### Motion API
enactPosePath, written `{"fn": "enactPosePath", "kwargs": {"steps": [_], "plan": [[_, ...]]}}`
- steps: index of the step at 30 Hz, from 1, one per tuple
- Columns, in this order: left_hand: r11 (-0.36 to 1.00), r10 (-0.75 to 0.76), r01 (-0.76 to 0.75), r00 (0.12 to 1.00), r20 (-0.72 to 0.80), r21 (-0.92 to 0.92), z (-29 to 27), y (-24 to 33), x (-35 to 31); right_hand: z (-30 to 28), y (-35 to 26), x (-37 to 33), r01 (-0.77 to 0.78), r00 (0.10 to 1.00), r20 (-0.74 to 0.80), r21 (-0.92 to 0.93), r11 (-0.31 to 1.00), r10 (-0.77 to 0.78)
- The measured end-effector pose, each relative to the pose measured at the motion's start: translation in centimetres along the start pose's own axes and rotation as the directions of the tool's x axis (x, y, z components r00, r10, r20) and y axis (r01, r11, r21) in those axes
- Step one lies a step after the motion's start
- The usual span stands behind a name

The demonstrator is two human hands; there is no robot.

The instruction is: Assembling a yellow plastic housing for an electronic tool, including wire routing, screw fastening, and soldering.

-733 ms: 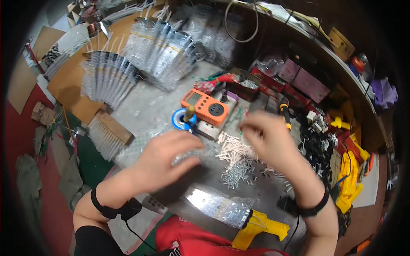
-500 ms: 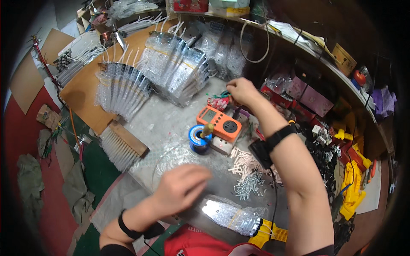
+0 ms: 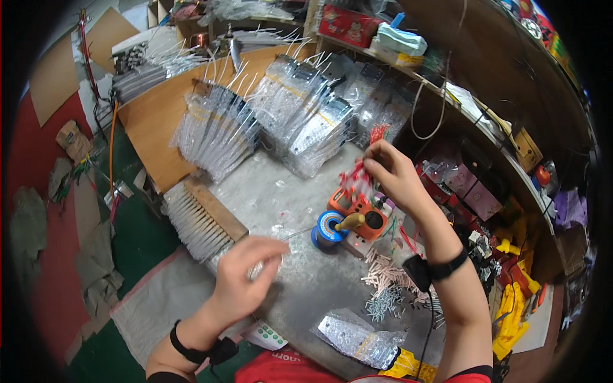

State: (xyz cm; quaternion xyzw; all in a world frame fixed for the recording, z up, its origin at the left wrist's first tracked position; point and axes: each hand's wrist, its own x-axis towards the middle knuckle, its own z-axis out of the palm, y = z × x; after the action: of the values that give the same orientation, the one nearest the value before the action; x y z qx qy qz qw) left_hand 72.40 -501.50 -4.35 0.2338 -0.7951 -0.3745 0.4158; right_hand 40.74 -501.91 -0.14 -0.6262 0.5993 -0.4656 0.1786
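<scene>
My right hand is pinched round a bundle of thin red wires. Their red and whitish ends hang below the fingers, over an orange power meter with a socket. My left hand, slightly blurred, is held above the near part of the grey table, fingers curled toward the thumb. A thin solder wire runs to its fingertips from a blue solder spool. A tan-handled tool leans at the spool. Below the meter is a white socket block.
Bubble-wrapped panels with white leads stand along the back. A wooden brush lies at the left edge. Pale pink sleeves and grey screws are heaped at right. A wrapped panel lies in front; yellow parts are far right.
My right hand has gripped the red wire bundle and raised it from beside the meter. The view has shifted, with the table lower and further right. My left hand's fingers have curled in more.
</scene>
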Motion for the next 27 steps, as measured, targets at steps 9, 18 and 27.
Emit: {"fn": "enactPosePath", "kwargs": {"steps": [9,18,27], "plan": [[0.523,-0.148,0.438,0.891,0.429,-0.731,3.8,0.6,3.5,4.0,-11.4,-6.1,0.221,0.916,0.359,-0.081,0.972,-0.179],[0.580,-0.176,0.421,0.901,0.397,-0.697,2.8,1.1,2.7,3.2,-11.2,-8.6,-0.110,0.974,0.214,0.148,0.983,0.077],[0.718,-0.183,0.371,0.917,0.354,-0.589,4.6,1.0,2.3,3.5,-11.1,-9.3,-0.173,0.967,0.191,-0.006,0.985,0.171]]}}
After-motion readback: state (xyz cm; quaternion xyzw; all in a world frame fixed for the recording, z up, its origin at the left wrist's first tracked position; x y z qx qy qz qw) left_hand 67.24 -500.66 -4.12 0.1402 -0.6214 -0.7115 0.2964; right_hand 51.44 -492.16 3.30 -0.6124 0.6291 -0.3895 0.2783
